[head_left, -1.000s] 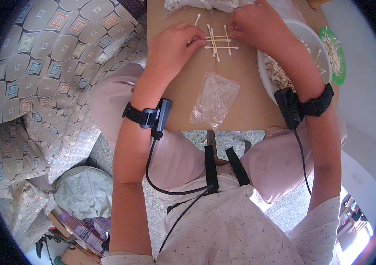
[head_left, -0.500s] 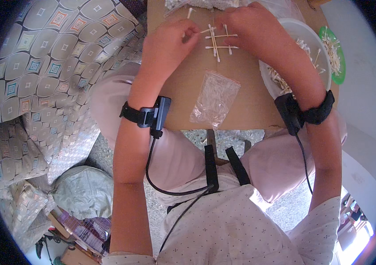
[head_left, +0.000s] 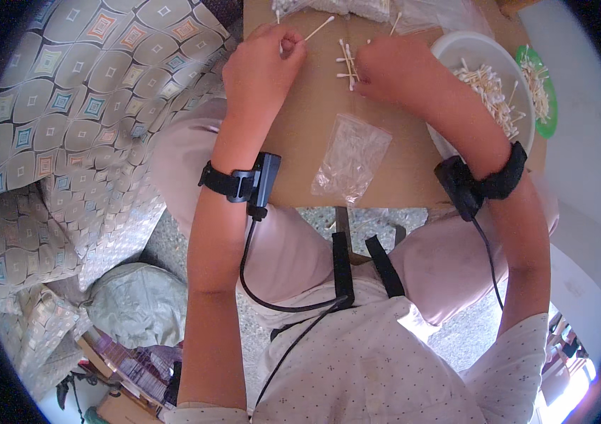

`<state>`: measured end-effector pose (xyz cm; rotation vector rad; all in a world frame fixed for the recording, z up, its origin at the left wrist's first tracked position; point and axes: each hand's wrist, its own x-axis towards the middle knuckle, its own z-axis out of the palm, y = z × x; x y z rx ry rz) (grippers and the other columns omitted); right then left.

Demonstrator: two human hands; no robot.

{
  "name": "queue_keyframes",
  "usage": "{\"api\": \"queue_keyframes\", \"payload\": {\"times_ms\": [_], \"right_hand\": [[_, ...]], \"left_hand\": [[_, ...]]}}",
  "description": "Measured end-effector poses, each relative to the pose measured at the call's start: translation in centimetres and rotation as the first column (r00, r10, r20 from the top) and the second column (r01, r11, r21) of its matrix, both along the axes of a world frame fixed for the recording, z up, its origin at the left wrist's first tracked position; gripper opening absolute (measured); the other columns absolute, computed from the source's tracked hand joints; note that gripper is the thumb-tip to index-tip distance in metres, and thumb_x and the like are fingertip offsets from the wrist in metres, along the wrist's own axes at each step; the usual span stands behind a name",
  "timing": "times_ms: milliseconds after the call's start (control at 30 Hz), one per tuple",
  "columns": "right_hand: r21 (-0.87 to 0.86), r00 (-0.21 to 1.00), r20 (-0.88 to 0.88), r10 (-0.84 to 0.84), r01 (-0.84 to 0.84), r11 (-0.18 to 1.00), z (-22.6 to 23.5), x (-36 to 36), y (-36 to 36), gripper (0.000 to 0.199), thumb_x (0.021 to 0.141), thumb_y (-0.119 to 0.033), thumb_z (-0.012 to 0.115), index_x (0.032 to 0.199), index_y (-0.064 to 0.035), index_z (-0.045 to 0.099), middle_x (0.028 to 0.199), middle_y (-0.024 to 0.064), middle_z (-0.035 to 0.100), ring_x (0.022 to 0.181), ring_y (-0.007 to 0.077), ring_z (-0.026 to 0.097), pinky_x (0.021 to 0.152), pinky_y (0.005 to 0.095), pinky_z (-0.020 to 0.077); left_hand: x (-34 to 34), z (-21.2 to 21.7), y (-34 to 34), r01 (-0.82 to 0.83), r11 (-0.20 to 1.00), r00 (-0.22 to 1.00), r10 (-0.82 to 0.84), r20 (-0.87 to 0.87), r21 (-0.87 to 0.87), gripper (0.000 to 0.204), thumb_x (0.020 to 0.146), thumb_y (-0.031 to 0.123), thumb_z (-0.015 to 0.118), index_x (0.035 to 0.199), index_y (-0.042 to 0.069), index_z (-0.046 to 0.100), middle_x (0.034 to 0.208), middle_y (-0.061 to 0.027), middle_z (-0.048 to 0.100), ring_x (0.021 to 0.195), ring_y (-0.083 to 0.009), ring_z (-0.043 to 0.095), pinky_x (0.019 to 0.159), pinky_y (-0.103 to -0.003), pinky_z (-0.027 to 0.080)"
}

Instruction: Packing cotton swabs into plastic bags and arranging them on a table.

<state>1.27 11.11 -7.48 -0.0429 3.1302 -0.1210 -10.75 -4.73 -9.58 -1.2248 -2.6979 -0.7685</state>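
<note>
In the head view my left hand (head_left: 261,67), at the upper left of the cardboard surface, is closed with fingertips pinched on one cotton swab (head_left: 320,27). That swab points up and to the right. My right hand (head_left: 393,67) is curled over a small crossed arrangement of cotton swabs (head_left: 347,63) and hides its right part. Its thumb and fingertips lie at the crossed sticks, and what they grip is hidden. Another swab (head_left: 395,23) sticks out just above the right hand; I cannot tell whether it is held.
A clear plastic bag (head_left: 352,159) lies near the front edge of the cardboard (head_left: 286,155). On the right stand a white bowl (head_left: 449,46) of loose swabs and a green dish (head_left: 548,126) with more. Packed swabs in plastic (head_left: 357,7) lie at the far edge. Patterned fabric (head_left: 67,106) hangs left.
My left hand has drawn away from the crossed swabs, and its swab now points up and right. My right hand has come lower, covering more of the crossed swabs.
</note>
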Motion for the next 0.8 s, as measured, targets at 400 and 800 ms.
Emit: {"api": "queue_keyframes", "payload": {"times_ms": [400,800], "right_hand": [[0.000,0.999,0.046,-0.026,0.026,1.000,0.5,0.4,0.3,0.024,0.073,-0.026,0.066,0.073,-0.0023,0.068,0.072,0.0182,0.065,0.070,0.0355,0.065,0.063,0.0449,0.0526],[0.063,0.988,-0.034,-0.148,0.150,0.987,0.0,1.5,2.0,0.017,0.073,-0.022,0.062,0.066,-0.0078,0.066,0.064,0.0140,0.062,0.066,0.0330,0.061,0.077,0.0421,0.0441]], "left_hand": [[-0.3,-0.5,-0.2,0.052,0.999,0.999,-0.052,0.004,0.004,0.023,0.084,0.031,0.065,0.094,0.011,0.069,0.083,-0.0094,0.067,0.072,-0.0283,0.064,0.062,-0.038,0.050],[0.1,-0.4,-0.1,0.073,0.997,0.997,-0.073,0.019,0.000,0.022,0.086,0.030,0.064,0.095,0.010,0.068,0.084,-0.0094,0.068,0.073,-0.0286,0.065,0.062,-0.038,0.050]]}}
